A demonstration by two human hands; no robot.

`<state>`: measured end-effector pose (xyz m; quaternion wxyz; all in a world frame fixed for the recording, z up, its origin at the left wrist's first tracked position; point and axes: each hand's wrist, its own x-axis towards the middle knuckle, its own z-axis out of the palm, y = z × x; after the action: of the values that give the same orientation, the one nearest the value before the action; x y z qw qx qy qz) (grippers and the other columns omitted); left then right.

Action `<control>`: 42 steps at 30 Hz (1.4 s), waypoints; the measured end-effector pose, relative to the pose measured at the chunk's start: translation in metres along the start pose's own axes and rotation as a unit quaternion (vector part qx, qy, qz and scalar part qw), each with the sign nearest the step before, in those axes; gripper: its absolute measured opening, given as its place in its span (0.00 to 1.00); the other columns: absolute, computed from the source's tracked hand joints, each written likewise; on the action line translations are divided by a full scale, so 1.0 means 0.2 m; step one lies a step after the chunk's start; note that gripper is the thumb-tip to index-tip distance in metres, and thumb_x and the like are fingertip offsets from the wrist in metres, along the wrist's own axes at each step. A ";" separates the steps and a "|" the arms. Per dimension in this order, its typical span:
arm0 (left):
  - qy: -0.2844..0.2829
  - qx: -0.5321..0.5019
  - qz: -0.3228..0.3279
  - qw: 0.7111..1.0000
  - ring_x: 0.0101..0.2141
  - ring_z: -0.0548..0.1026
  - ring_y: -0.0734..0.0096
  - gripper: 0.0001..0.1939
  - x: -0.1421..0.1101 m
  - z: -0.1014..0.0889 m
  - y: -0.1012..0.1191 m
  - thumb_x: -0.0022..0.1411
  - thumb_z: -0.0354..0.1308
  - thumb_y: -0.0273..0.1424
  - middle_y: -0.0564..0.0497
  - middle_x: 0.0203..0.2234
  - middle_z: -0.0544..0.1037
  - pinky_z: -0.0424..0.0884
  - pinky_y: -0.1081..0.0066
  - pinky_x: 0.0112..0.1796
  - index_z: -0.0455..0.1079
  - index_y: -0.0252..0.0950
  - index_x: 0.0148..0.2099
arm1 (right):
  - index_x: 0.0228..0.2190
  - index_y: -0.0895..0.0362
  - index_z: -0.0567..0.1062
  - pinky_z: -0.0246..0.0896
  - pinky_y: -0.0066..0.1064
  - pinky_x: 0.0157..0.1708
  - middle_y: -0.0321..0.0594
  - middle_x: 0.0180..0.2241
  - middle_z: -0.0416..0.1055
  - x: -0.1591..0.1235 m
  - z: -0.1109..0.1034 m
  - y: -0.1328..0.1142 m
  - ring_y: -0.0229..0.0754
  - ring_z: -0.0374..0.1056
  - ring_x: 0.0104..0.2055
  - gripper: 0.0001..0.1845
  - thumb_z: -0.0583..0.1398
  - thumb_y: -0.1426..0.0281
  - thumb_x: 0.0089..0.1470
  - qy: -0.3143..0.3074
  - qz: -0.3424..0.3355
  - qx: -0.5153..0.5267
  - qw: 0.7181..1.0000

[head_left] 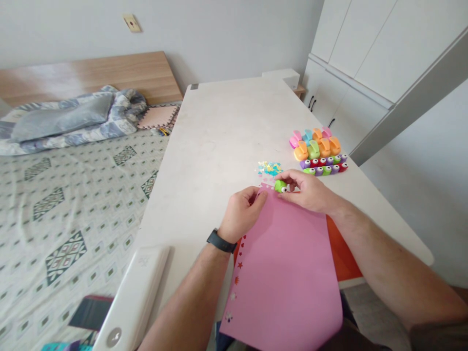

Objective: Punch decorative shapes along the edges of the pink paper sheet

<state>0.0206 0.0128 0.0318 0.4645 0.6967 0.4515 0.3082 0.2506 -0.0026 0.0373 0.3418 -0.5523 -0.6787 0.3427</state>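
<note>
A large pink sheet of paper [288,263] hangs partly over the near table edge, with small cut-out shapes along its left side and top. At its upper left corner, my left hand [243,209] pinches the paper between thumb and fingers. My right hand [305,190] holds a small green craft punch [280,186] at the sheet's top edge. Just beyond the punch lies a scatter of blue, yellow and pink paper cut-outs [269,168]. An orange-red sheet [340,248] shows beneath the pink one.
Small round craft punches [327,169] stand in rows at the right, with larger lever punches [316,144] behind them. A white elongated device [135,297] lies at the table's left edge. The white table [219,131] stands beside a bed [91,195]; cabinets [351,87] line the right.
</note>
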 end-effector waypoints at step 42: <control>-0.020 -0.031 0.025 0.999 0.31 0.66 0.72 0.17 0.00 0.02 -0.01 0.71 0.53 0.45 0.53 0.30 0.72 0.61 0.72 0.33 0.71 0.36 0.42 | 0.44 0.55 0.79 0.69 0.37 0.43 0.40 0.39 0.78 -0.01 0.01 -0.03 0.44 0.72 0.40 0.19 0.70 0.59 0.53 -0.088 0.035 0.150 0.984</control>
<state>0.0231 0.0124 0.0294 0.4869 0.6990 0.4147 0.3199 0.2473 -0.0051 0.0409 0.3475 -0.4859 -0.6275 0.4994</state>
